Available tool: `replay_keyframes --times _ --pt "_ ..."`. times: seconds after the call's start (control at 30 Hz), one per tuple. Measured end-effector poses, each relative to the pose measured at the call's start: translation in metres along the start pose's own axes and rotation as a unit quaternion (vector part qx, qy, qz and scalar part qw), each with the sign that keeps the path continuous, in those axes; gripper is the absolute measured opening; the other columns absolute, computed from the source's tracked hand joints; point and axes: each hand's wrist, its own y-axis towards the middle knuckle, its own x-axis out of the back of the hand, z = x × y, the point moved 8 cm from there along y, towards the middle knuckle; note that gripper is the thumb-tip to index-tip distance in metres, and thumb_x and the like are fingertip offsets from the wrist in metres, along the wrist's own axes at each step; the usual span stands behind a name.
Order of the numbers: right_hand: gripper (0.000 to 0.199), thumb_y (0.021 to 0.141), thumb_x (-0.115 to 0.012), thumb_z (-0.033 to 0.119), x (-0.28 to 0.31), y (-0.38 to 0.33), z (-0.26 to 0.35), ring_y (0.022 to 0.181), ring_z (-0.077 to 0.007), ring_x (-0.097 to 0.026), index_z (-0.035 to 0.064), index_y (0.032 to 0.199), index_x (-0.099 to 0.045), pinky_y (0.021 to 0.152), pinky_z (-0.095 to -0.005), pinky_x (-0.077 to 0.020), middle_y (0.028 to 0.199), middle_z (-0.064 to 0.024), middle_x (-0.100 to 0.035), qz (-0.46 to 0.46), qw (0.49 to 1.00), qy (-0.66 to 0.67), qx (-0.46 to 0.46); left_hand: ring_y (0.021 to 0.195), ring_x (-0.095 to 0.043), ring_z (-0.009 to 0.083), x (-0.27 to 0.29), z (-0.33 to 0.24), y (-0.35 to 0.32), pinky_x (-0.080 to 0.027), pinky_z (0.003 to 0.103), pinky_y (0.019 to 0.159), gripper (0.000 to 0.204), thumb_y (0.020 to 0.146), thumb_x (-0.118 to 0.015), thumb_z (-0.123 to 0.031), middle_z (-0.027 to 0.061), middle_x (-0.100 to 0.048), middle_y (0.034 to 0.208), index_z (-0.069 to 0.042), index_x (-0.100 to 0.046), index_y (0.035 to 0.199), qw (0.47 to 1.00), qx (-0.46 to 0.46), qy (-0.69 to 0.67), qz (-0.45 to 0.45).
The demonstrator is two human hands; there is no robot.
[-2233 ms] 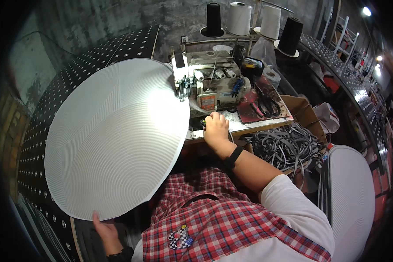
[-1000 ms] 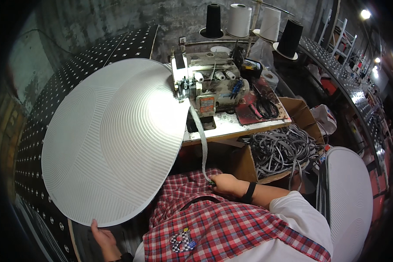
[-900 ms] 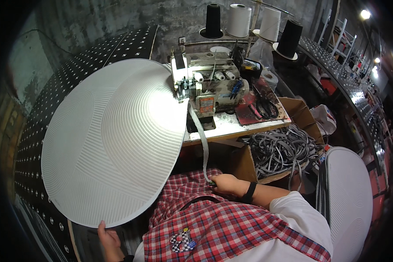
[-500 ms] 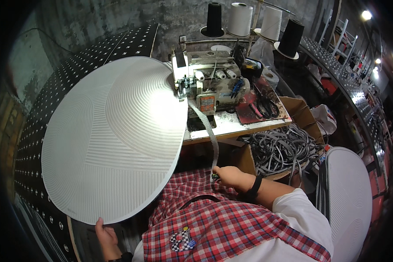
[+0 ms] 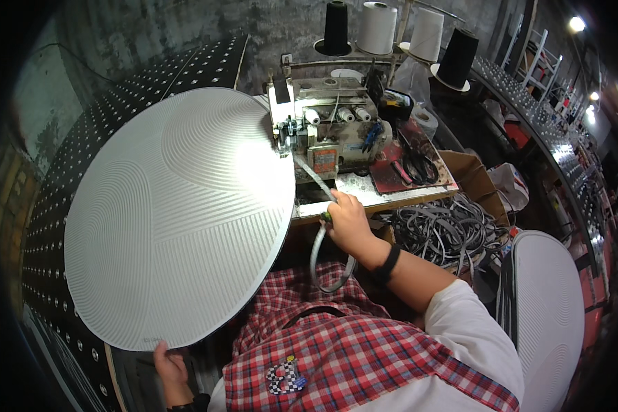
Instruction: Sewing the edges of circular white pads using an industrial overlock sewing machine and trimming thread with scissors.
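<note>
A large round light-grey ribbed mat [image 5: 185, 254] lies at the left, its right edge at the presser foot of an overlock sewing machine [image 5: 333, 123] under a bright lamp. My left hand [image 5: 173, 369] holds the mat's near edge, thumb on top; some fingers are partly hidden. A narrow grey edging strip [image 5: 314, 176] runs from the machine to my right hand [image 5: 350, 223], which is closed around it just in front of the machine table. Below that hand the strip's free length hangs in a loop. A small green part of something shows in the right hand, mostly hidden.
A cardboard box [image 5: 389, 235] full of tangled trimmings [image 5: 446, 237] stands right of my arm. A stack of similar mats [image 5: 549, 309] is at far right. On the machine table lies a red board [image 5: 406, 161] with pink-handled snips [image 5: 402, 172]. Thread cones [image 5: 378, 29] stand behind.
My right hand has moved up and away from me along the strip toward the machine, and the strip now loops below it. The mat has turned somewhat; my left hand stays at its near edge.
</note>
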Motion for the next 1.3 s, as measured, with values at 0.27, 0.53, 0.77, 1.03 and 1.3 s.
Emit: replay_keyframes --times 0.27,0.53,0.77,1.03,1.3 --pt "0.014 0.064 -0.045 -0.004 -0.028 0.007 -0.015 0.074 -0.0346 -0.048 0.0029 0.076 -0.045 0.064 -0.0421 -0.0402 0.079 -0.0155 -0.046 0.039 0.991 0.047 -0.119 0.098 -0.048 0.0215 0.018 -0.016 0.013 -0.037 0.034 0.085 0.047 0.076 -0.053 -0.029 0.009 -0.049 0.11 0.0 -0.043 0.111 0.991 -0.04 0.013 -0.127" --pt "0.019 0.066 -0.048 0.002 -0.021 -0.052 0.012 0.073 -0.0352 -0.052 0.0016 0.085 -0.045 0.062 -0.0418 -0.0436 0.081 -0.0169 -0.048 0.231 0.957 0.104 -0.144 0.099 -0.047 0.0239 0.013 -0.021 0.007 -0.039 0.035 0.085 0.05 0.076 -0.052 -0.03 0.0098 -0.048 0.111 0.0 -0.039 0.114 0.987 -0.022 -0.096 -0.127" --pt "0.019 0.067 -0.049 0.007 -0.037 -0.096 0.017 0.079 -0.0339 -0.054 0.0015 0.085 -0.049 0.067 -0.0398 -0.0447 0.086 -0.0175 -0.053 0.351 0.919 0.105 -0.147 0.102 -0.046 0.0244 0.003 -0.002 -0.008 -0.037 0.035 0.088 0.048 0.075 -0.052 -0.022 0.012 -0.046 0.114 0.002 -0.039 0.115 0.999 -0.025 -0.01 -0.033" --pt "0.028 0.065 -0.06 0.016 -0.064 -0.135 0.026 0.077 -0.0333 -0.056 0.0031 0.089 -0.052 0.066 -0.0399 -0.0445 0.08 -0.0161 -0.058 0.498 0.852 0.119 -0.112 0.103 -0.045 0.022 0.008 -0.007 -0.005 -0.034 0.033 0.089 0.047 0.074 -0.053 -0.019 0.0124 -0.046 0.113 0.004 -0.04 0.113 0.997 -0.017 -0.023 -0.074" --pt "0.028 0.067 -0.055 0.012 -0.051 -0.133 0.028 0.077 -0.0333 -0.056 0.0048 0.094 -0.05 0.065 -0.0399 -0.0446 0.08 -0.0171 -0.058 0.529 0.839 0.102 -0.077 0.101 -0.047 0.0215 0.005 -0.027 -0.002 -0.035 0.033 0.089 0.045 0.074 -0.053 -0.019 0.0115 -0.047 0.111 0.004 -0.042 0.111 0.983 -0.038 -0.087 -0.157"
